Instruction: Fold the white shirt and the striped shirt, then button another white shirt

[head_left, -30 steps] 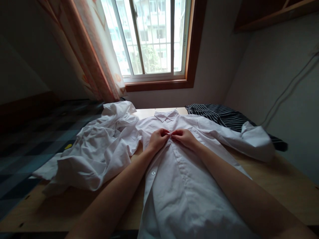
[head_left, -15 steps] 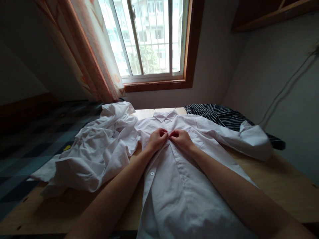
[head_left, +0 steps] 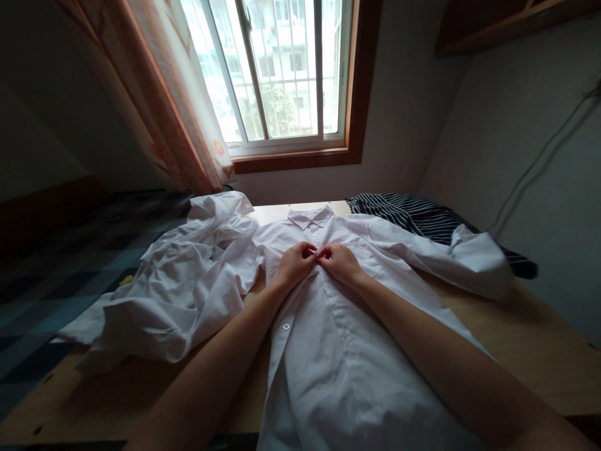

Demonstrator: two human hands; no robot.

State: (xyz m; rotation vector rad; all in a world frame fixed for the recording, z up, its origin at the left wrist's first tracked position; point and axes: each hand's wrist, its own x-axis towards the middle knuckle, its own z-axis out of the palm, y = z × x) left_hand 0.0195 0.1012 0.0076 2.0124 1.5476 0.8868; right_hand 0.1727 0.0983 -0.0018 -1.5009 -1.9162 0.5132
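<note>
A white shirt [head_left: 347, 338] lies spread front side up on the wooden table, its collar [head_left: 310, 217] towards the window. Both my hands meet at its front placket, a little below the collar. My left hand [head_left: 297, 260] is closed, thumb and fingers pinching the placket's edge. Close against it, my right hand [head_left: 340, 260] pinches the same spot from the other side. The fingertips hide whatever button or buttonhole lies between them. Lower down, one button [head_left: 286, 326] shows on the loose front edge, which hangs apart from the other side.
Crumpled white clothing [head_left: 188, 282] covers the table's left part. Dark striped cloth [head_left: 408, 213] lies at the back right, partly under the shirt's sleeve [head_left: 483, 263]. The wooden table [head_left: 539, 332] ends at a checked bed cover [head_left: 28, 313] on the left. Behind stands a window [head_left: 282, 81].
Both hands stay at the same place on the placket, with only slight shifts of the fingers. The whole view has moved very slightly.
</note>
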